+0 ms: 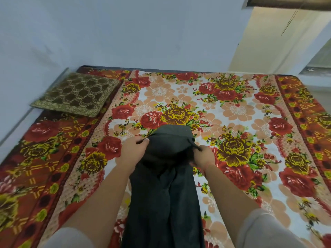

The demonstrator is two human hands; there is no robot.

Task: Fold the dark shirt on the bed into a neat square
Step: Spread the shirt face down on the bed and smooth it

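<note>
The dark grey shirt (pixel 166 190) lies as a long narrow strip down the middle of the bed (pixel 241 111), running from the centre toward me. Its far end is lifted and curled over into a rounded hump. My left hand (pixel 133 151) pinches the left edge of that raised end. My right hand (pixel 204 155) pinches the right edge, with a small point of cloth sticking out between finger and thumb. Both hands hold the cloth a little above the bedspread.
The bed carries a floral spread in red, yellow and peach. A brown patterned cushion (pixel 77 93) lies at its far left corner. A pale blue wall runs behind and to the left; a cream doorway (pixel 268 42) opens at the far right.
</note>
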